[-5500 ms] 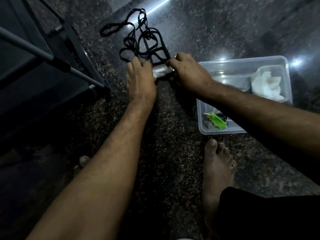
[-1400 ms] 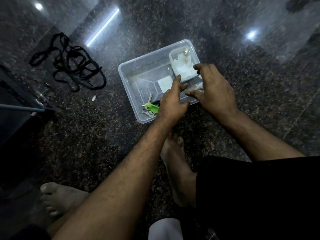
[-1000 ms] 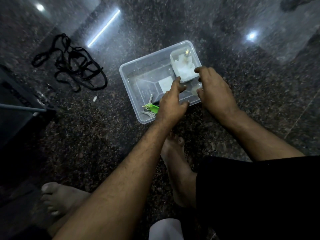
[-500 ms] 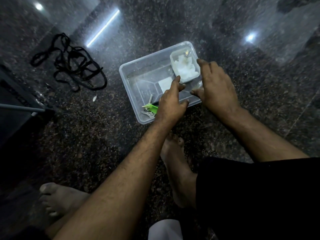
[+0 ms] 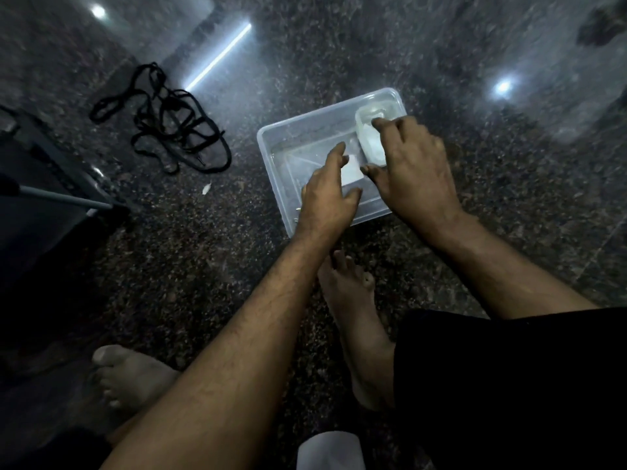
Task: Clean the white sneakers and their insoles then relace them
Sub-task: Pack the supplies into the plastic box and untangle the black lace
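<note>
A dark metal rack (image 5: 40,184) with a grey bar (image 5: 64,198) stands at nine o'clock on a polished speckled granite floor (image 5: 190,266) reflecting ceiling lights. Two bare feet (image 5: 356,317) rest near six o'clock beside black shorts (image 5: 509,385), and a dark shape (image 5: 604,25) lies at one o'clock.

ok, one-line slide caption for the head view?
Both hands reach into a clear tub on the floor; black laces lie beside it.

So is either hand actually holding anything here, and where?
The right hand grips the small clear tub across its rim; the left hand holds nothing.
</note>
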`<state>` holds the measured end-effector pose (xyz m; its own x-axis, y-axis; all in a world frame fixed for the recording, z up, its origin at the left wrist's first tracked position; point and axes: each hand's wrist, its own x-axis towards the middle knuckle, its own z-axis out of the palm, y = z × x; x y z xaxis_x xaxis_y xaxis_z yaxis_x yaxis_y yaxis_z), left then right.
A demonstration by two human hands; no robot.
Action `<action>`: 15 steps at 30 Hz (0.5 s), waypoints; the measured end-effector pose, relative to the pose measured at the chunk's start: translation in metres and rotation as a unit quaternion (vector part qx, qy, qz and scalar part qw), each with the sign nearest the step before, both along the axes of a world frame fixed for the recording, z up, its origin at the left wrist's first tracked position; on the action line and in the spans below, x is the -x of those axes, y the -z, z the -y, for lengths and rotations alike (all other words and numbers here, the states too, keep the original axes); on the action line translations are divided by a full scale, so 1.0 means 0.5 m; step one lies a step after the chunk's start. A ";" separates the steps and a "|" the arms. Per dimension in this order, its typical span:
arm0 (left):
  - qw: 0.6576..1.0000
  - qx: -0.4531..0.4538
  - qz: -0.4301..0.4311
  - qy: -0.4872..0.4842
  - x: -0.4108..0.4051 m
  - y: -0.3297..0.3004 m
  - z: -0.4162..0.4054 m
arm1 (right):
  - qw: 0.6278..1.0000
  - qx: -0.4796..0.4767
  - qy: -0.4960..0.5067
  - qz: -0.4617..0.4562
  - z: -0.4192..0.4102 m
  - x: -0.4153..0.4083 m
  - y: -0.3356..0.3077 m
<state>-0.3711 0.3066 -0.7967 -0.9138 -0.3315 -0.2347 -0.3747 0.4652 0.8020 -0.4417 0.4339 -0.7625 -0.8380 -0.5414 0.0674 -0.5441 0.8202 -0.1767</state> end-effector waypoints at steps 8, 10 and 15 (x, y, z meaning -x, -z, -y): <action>0.989 0.100 -0.058 -0.094 -0.066 -0.022 0.114 | 0.998 0.016 -0.062 0.029 0.132 -0.026 0.021; 0.985 0.129 -0.044 -0.104 -0.089 -0.021 0.145 | 0.996 0.011 -0.076 0.040 0.164 -0.038 0.032; 0.979 0.160 -0.006 -0.130 -0.133 -0.015 0.216 | 0.990 0.005 -0.127 0.065 0.245 -0.058 0.057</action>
<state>-0.3048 0.1984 -0.7893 -0.7908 -0.6081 -0.0703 -0.5048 0.5829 0.6367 -0.4126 0.3116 -0.7908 -0.6763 -0.7362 -0.0246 -0.7055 0.6569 -0.2660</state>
